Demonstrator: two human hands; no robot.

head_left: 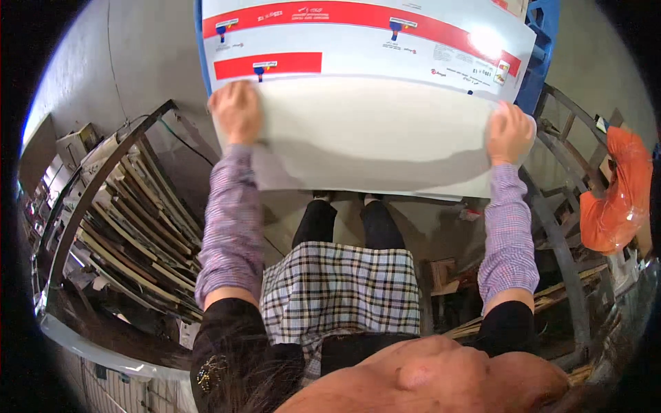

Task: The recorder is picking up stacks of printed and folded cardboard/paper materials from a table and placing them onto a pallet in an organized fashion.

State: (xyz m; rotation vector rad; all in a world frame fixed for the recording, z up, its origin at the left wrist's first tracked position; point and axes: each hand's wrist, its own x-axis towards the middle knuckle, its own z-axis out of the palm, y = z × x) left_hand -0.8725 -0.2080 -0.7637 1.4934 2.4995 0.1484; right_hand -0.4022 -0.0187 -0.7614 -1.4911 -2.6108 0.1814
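- A broad pale sheet (372,134) stretches between a person's two hands, its far edge bowed across a red-and-white printed sheet (344,38), its near edge toward the knees; whether both are one piece cannot be told
- The left hand (235,113) is curled almost closed, gripping the pale sheet's far left corner; its thumb is hard to make out
- The right hand (511,134), slightly blurred, is curled in the same way on the far right corner
- The printed sheet lies within a blue frame (544,48), beyond the hands
- Both corners seem best moved together at one pace, since a lag on either side would likely skew or crease the wide middle
- A light, even outward tension should limit sagging, while a hard pinch may dent the corners
- Stacked boards (138,220) on the left and an orange bundle (620,196) on the right suggest avoiding wide sideways swings
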